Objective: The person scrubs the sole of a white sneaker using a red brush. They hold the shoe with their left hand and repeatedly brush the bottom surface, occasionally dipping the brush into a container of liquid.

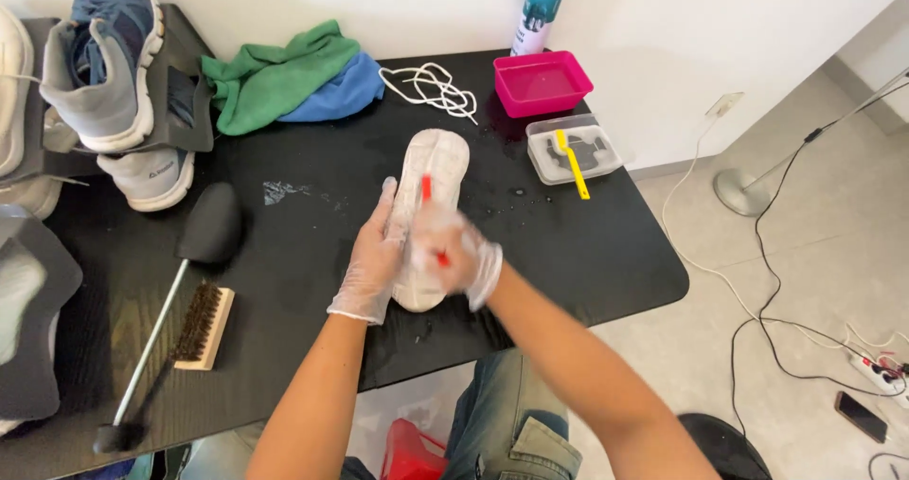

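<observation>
A white shoe insole lies lengthwise on the black table. My left hand, in a clear plastic glove, presses on the insole's left edge. My right hand, also gloved and blurred by motion, grips a small red-handled brush held against the insole. The brush's bristles are hidden under my hand. Wet patches show on the table around the insole.
A pink tub, a clear tray with a yellow brush, white laces and a spray bottle stand at the back. Green and blue cloths, grey sneakers, a wooden brush and a black shoe tree lie left.
</observation>
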